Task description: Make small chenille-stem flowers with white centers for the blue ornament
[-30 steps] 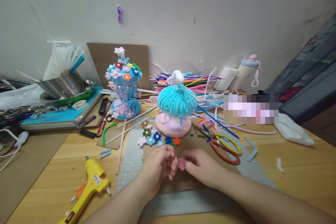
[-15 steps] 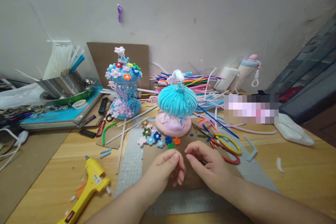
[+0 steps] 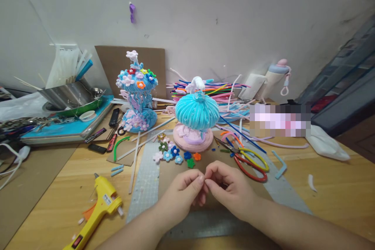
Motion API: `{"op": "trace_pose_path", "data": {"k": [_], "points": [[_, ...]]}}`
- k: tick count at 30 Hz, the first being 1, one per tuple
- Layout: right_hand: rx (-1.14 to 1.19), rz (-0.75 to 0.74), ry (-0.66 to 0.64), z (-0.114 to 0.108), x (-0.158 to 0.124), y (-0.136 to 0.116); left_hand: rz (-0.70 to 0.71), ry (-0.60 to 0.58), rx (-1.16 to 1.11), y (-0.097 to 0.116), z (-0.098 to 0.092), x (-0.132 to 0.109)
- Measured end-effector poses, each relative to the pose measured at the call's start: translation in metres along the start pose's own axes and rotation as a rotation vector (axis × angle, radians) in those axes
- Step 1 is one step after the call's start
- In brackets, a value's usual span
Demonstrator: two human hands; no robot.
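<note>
My left hand [image 3: 183, 192] and my right hand [image 3: 230, 187] meet over a grey cutting mat [image 3: 146, 181], fingertips pinched together on something too small to name. Just beyond them lie several small pipe-cleaner flowers [image 3: 175, 157] in blue, white, green and orange. Behind the flowers stands a blue domed pipe-cleaner model [image 3: 197, 112] on a pink base. A taller blue model decorated with flowers [image 3: 137, 93] stands to its left.
A yellow glue gun [image 3: 98, 211] lies at the front left. Red and yellow scissors [image 3: 249, 162] rest right of my hands. A pile of coloured pipe cleaners [image 3: 216, 93] lies against the wall. A metal bowl [image 3: 68, 95] sits on a blue board at left.
A second ago a pink piece showed between my hands; it is no longer visible. The hands drew apart slightly, then came together again with the fingertips pinched.
</note>
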State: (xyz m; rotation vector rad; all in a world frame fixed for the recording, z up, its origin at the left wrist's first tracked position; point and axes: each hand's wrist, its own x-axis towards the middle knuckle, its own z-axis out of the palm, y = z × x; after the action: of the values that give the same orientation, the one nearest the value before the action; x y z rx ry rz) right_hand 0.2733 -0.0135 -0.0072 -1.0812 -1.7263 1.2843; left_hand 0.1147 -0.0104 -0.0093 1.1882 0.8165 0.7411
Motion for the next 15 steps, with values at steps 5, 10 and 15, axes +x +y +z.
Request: {"op": "trace_pose_path", "data": {"k": [5,10,15], "points": [[0.000,0.048,0.002,0.0011,0.0023,0.0015,0.002,-0.002,0.018,0.0014,0.0009,0.0001],[-0.015,0.059,0.013,0.0019,0.0033,0.0046,0.004,-0.018,0.064,-0.0004,0.0007,0.0001],[-0.048,0.066,0.026,0.0034,0.0041,0.0045,0.010,-0.008,0.128,-0.0003,0.0011,-0.0019]]}}
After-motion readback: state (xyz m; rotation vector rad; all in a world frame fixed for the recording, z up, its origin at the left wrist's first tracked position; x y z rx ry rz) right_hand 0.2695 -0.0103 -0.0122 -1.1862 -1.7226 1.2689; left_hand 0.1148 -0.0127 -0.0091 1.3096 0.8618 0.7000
